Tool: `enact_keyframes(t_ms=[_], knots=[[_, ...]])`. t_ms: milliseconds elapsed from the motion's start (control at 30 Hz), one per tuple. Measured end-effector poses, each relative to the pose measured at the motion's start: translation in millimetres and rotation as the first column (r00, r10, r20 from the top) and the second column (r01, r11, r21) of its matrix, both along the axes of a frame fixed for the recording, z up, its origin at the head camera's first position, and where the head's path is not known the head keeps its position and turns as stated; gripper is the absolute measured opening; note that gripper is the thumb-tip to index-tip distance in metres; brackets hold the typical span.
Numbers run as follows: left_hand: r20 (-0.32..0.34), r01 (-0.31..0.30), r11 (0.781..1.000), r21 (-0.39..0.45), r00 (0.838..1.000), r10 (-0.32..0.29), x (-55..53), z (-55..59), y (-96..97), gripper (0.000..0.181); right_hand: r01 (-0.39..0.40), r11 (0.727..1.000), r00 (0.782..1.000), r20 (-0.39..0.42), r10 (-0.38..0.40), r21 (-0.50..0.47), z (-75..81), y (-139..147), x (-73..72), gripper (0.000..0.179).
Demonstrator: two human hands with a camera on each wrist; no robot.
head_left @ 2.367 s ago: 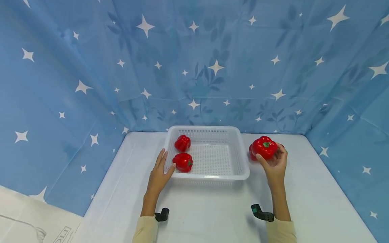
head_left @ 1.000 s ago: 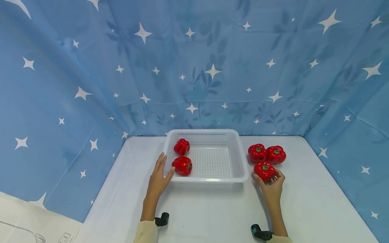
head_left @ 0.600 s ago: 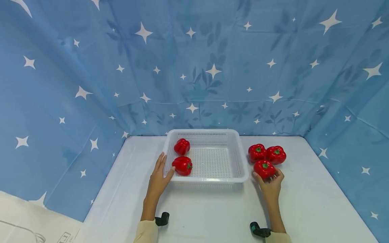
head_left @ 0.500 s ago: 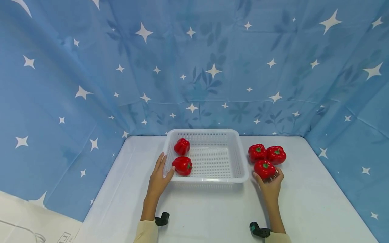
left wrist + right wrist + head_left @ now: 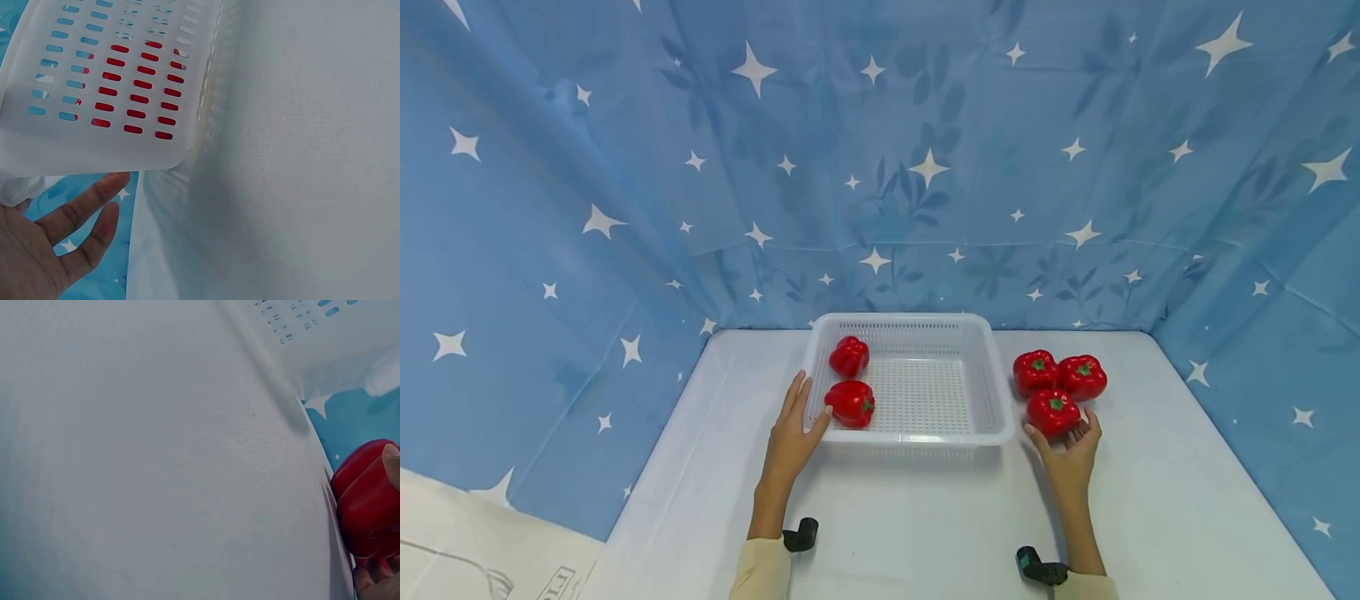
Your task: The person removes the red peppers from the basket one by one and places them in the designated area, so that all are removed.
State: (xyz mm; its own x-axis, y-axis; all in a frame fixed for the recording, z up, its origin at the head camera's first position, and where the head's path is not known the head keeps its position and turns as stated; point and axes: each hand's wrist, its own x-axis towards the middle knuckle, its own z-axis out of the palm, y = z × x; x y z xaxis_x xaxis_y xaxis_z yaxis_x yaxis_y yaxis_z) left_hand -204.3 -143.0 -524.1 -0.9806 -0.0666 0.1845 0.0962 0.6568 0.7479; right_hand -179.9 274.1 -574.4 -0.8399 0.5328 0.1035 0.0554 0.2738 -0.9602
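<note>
In the head view my left hand (image 5: 790, 442) lies with fairly straight fingers along the left wall of a white perforated plastic basket (image 5: 917, 437), thumb over the near left corner. Two red bell peppers lie inside at the left: a near pepper (image 5: 850, 404) and a far pepper (image 5: 850, 357). My right hand (image 5: 1071, 450) is around the nearest bell pepper (image 5: 1052, 412) of three on the table, its fingers loosened and a gap showing at the index finger. The right wrist view has the thumb (image 5: 392, 465) overlapping this pepper (image 5: 369, 500).
Behind that pepper sit two more, a left one (image 5: 1036, 372) and a right one (image 5: 1082, 377), close together right of the basket. The white table (image 5: 925, 525) ends at a blue star-patterned curtain (image 5: 880, 167) behind.
My right hand has brought the third pepper down in front of the other two, and its fingers have just spread from it. The left hand stays at the basket.
</note>
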Motion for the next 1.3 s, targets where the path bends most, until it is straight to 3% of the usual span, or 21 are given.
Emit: enact_keyframes(t_ms=[767,967,1300], knots=[[-0.015,-0.006,1.000,-0.004,1.000,0.006,0.3,0.6,-0.4,0.072,0.048,0.997,0.999,0.003,-0.048,0.066,4.2,2,6.9,0.103],[-0.027,-0.010,1.000,-0.004,1.000,0.010,0.2,1.8,0.0,0.073,0.082,0.992,0.996,-0.046,-0.077,0.101,15.4,4,9.5,0.098],[-0.022,-0.007,1.000,0.004,1.000,0.007,0.7,0.7,0.2,0.072,0.161,0.982,0.981,-0.123,-0.149,0.098,46.9,-1,13.1,0.092]])
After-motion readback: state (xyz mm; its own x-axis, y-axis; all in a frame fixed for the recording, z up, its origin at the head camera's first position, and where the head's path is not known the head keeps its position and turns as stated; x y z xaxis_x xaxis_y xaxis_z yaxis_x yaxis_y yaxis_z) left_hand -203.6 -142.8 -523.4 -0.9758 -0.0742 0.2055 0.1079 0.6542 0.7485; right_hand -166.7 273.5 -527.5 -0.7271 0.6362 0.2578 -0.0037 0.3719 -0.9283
